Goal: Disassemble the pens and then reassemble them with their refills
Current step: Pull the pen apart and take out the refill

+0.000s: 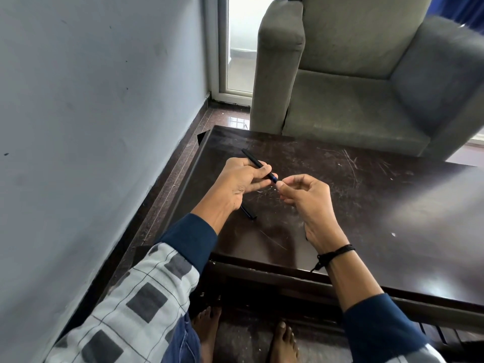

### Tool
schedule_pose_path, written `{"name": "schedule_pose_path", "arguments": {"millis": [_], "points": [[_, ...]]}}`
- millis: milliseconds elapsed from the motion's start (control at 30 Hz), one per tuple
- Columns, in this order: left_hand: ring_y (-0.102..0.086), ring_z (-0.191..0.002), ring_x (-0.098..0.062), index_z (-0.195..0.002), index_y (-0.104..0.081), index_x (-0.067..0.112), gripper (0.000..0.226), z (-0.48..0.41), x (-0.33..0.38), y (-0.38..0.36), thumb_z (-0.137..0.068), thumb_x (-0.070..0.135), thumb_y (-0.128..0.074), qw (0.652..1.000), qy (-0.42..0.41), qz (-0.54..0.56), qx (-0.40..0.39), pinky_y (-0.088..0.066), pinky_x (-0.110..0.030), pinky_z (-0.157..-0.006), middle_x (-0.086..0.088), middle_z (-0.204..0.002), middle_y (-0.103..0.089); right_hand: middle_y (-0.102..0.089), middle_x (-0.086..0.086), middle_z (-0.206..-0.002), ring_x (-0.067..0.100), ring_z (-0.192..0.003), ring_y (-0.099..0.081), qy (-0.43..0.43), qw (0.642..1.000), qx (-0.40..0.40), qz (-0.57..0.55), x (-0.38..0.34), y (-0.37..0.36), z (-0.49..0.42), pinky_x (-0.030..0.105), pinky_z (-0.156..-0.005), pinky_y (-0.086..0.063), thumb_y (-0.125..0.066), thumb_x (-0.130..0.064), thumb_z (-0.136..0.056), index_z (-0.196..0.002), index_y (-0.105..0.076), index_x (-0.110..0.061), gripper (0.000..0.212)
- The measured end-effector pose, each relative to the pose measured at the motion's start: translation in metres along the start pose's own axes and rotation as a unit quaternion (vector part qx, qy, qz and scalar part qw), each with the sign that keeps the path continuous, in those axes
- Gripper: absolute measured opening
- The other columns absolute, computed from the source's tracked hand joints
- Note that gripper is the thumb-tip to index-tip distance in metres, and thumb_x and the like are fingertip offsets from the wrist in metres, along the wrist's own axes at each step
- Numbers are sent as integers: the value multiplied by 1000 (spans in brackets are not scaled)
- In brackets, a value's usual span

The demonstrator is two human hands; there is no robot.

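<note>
Black plastic, slim and smooth: the pen (pixel 258 163) is held in the air above the table (pixel 366 205), over its near-left part, slanting from far-left down to near-right; a blue band (pixel 273 176) shows close to its lower end.

Left hand (pixel 241 183): fingers and thumb curled round the pen's middle, a firm wrap; upper barrel sticks out past the knuckles towards the table's far edge.

Right hand (pixel 307 199): also above the table, fingers curled in, thumb tip and forefinger tip drawn together right at the pen's lower end; I cannot tell whether they pinch a tip piece, a refill end, or nothing; too small from this camera.

Second black piece (pixel 248 213), cap or barrel section, lies flat on the table under the left wrist, partly hidden.

Handling, my judgement: very light, rigid, slick; likely a threaded or push-fit joint near the blue band; grip the barrel mid-length with one hand, pinch the short end section with the other, twist rather than bend; a refill would be thin and flexible, best taken near its end and fed straight; loose parts will roll on the polished, scratched table top.

Grey armchair (pixel 353 100) stands beyond the table's far edge.
</note>
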State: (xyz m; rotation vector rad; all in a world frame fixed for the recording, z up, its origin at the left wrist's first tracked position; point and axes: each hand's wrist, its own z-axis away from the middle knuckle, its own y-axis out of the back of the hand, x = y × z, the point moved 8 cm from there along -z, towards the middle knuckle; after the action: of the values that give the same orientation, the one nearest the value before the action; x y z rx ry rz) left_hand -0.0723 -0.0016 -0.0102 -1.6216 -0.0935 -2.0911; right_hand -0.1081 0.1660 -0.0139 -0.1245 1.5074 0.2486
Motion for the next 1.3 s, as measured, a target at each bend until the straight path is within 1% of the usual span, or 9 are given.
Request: {"name": "schedule_pose_path", "arguments": {"millis": [133,300,433,600,767,833,1033,1133,1300], "points": [[-78,-77,-22,-102,-70,-9,14,-1,3,4,-89,-4,-72,1000,-2,13,4,-61,-24,-64,-11,-76,-77,-78,6,-76,15,-67,-73,-25,999,-2,-31,1,-2,2,19,-59,-56,-78,-31,-90,-90,-73,-11,21],[-78,-76,-21,-100,-70,-7,11,-1,3,3,-89,-5,-71,1000,-4,11,3,-61,-23,-63,-8,-73,-77,-76,7,-69,13,-62,-71,-24,999,-1,-22,2,-1,1,18,-58,-56,-74,-15,-93,-87,-74,-6,11],[-78,-75,-20,-100,-69,-7,11,-1,2,1,-89,-5,-71,1000,-3,11,0,-61,-23,-62,-7,-72,-77,-75,4,-69,13,-65,-70,0,1000,7,-9,-1,2,1,22,-65,-59,-78,-12,-89,-86,-73,-6,8],[-78,-76,-20,-100,-70,-6,11,-1,5,4,-90,-3,-71,1000,-7,11,0,-61,-24,-65,-8,-73,-77,-78,9,-77,16,-69,-75,-29,999,-3,-31,1,-2,2,19,-61,-58,-74,-30,-94,-94,-74,-7,23],[-78,-76,-21,-101,-70,-6,11,1,3,1,-90,-4,-71,1000,-2,8,-1,-61,-23,-63,-10,-74,-77,-75,4,-69,14,-64,-69,-11,1000,-2,-12,0,-1,1,19,-61,-57,-78,-12,-90,-88,-74,-5,8],[-78,-75,-21,-102,-70,-7,13,1,3,1,-90,-4,-70,1000,-2,7,0,-60,-23,-61,-10,-74,-77,-74,1,-70,12,-65,-68,1,1000,1,-6,-2,0,1,21,-64,-57,-82,-9,-85,-90,-73,-5,11],[-78,-74,-20,-106,-69,-11,18,1,5,3,-89,-5,-71,1000,-4,14,4,-60,-22,-62,-11,-78,-76,-78,8,-77,15,-68,-74,-19,1000,1,-23,-1,-2,3,19,-61,-57,-75,-32,-92,-95,-74,-10,22],[-78,-75,-20,-104,-69,-9,15,1,5,2,-89,-5,-70,1000,-5,13,1,-60,-23,-62,-10,-76,-77,-76,8,-71,15,-64,-71,-22,1000,0,-19,1,-1,2,18,-58,-56,-73,-21,-95,-90,-75,-7,15],[-78,-75,-20,-98,-69,-6,9,1,2,0,-89,-5,-70,1000,2,13,-8,-60,-23,-62,-10,-75,-77,-74,2,-68,11,-63,-67,4,1000,4,4,-2,1,1,20,-61,-56,-80,-11,-87,-87,-73,-7,8]]}}
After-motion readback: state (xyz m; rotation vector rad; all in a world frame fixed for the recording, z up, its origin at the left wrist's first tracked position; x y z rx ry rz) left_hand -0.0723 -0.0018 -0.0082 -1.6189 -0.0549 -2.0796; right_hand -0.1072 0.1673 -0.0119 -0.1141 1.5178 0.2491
